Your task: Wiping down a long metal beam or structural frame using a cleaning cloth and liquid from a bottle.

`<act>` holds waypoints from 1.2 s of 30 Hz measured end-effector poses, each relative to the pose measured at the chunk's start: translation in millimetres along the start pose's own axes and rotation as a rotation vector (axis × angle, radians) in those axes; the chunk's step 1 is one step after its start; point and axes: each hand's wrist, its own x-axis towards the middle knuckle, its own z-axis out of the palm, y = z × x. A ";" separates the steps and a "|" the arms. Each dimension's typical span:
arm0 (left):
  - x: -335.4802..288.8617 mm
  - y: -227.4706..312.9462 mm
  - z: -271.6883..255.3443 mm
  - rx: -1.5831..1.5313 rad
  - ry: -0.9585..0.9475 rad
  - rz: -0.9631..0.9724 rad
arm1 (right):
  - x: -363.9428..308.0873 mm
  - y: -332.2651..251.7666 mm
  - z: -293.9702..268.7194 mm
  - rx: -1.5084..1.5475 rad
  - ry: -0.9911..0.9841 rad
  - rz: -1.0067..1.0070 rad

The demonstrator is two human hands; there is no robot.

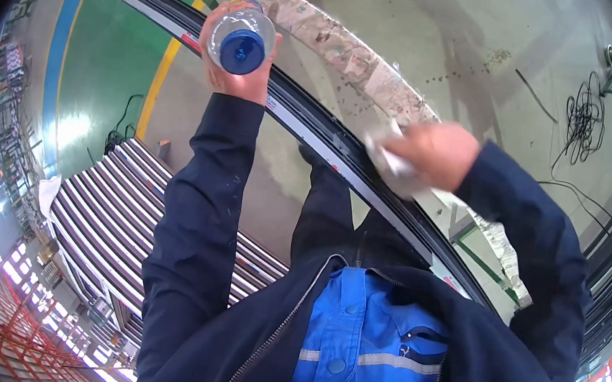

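Black profile (337,139) set above grey floor (419,40). Clear bottle (245,31) finger-wrapped in outstretched left hand (242,87); white cloth (389,160) pinched in right hand (438,153).

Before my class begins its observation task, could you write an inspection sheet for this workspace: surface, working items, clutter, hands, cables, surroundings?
Surface: long pale strip, stained.
Working items: dark bar, clear bottle with blue end, white cloth.
Clutter: thin dark strip on the floor.
Hands: left hand grips the bottle; right hand holds the cloth by the bar, contact unclear.
Cables: tangled black cable.
Surroundings: striped stack, yellow floor line.
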 end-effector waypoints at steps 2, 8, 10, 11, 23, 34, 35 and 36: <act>3.7 -6.4 -3.2 0.456 -0.096 0.385 | 43.9 -16.5 -20.5 0.053 0.204 0.015; 0.3 -3.3 -6.0 0.373 -0.118 0.257 | 112.2 -26.7 12.9 -0.157 0.208 -0.030; 2.6 -1.2 -9.8 0.048 -0.116 0.053 | 73.0 -24.7 25.9 -0.187 0.126 -0.013; 1.9 1.5 -3.7 0.051 -0.103 0.060 | 47.9 -23.6 28.0 -0.207 0.073 0.020; 5.2 -14.5 -0.2 -0.122 -0.108 0.079 | 83.6 -25.6 8.5 -0.175 0.187 0.047; 8.3 -6.1 -13.4 -0.447 -0.042 -0.099 | -50.4 -19.9 28.1 -0.067 -0.013 0.036; 5.9 1.1 -8.9 -0.456 -0.057 -0.105 | -48.6 -26.2 24.2 0.045 0.118 0.011; 5.9 1.9 -2.2 0.122 -0.119 0.162 | -48.5 -26.6 33.2 0.045 0.171 0.000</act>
